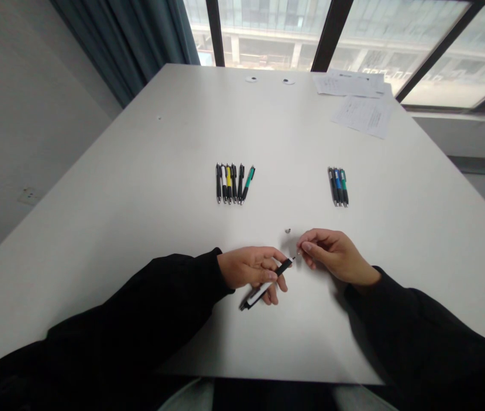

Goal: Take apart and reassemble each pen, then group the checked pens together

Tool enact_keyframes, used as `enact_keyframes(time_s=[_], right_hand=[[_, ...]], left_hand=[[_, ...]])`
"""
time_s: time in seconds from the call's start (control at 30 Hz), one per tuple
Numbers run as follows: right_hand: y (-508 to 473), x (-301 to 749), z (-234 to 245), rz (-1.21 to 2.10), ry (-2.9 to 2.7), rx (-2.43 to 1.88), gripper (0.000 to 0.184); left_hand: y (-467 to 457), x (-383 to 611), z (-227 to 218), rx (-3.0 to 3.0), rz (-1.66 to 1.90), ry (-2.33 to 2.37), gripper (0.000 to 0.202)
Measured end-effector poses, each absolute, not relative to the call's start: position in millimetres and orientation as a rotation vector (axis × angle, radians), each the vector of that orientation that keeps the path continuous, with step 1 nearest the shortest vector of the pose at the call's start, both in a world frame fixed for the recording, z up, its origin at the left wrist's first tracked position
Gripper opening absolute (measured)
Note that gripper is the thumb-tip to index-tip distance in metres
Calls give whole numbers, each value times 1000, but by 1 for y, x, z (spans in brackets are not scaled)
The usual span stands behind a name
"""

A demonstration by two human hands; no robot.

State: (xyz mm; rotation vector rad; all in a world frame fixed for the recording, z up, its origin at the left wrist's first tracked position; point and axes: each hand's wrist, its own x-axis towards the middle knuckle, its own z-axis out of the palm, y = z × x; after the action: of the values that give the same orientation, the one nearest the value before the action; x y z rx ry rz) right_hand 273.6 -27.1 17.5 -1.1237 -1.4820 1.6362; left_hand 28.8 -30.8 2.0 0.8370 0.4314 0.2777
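My left hand [257, 271] is closed around a white and black ballpoint pen [263, 290], held at a slant. The pen's front end points up and right, and a thin dark refill tip sticks out of it. Close to that end, the thumb and fingertips of my right hand [330, 254] are pinched together. A tiny pale bit shows under those fingertips, too small to name. On the table just beyond the hands lies a small silvery piece [287, 230], resembling a pen's tip cone.
Several pens [229, 185] in black, white, yellow and green lie in a row at centre left. Another group of pens [339, 187] lies to the right. Papers [354, 85] rest at the far right of the white table [161, 188]. Two white oval pieces [251, 80] sit near the far edge.
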Motion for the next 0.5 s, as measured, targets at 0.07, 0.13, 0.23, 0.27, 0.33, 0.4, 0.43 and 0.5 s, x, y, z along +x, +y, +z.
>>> enact_keyframes(time_s=[0.07,0.13,0.23,0.27,0.33,0.4,0.43,0.5], right_hand=[[-27,274,15,1648,-1452,-1108,24],[-27,274,13,1658,-1419,-1089,22],[-27,275,10,1664,-1365,-1077,20],[-26,276,8,1666,-1352,-1076,20],[-26,276,6,1669,-1340,-1078,19],[-26,277,5,1668,-1340,-1078,19],[-26,277,5,1664,-1343,-1076,18],[-26,277,6,1655,-1359,-1079,18]], left_hand=[[-31,29,2,845,275,438,44],[-31,29,1,843,273,438,46],[-30,29,0,847,284,439,47],[-30,29,0,851,287,439,47],[-30,29,0,860,289,439,47],[-29,29,0,863,284,435,48],[-29,29,0,866,283,434,48],[-29,29,0,868,282,433,48]])
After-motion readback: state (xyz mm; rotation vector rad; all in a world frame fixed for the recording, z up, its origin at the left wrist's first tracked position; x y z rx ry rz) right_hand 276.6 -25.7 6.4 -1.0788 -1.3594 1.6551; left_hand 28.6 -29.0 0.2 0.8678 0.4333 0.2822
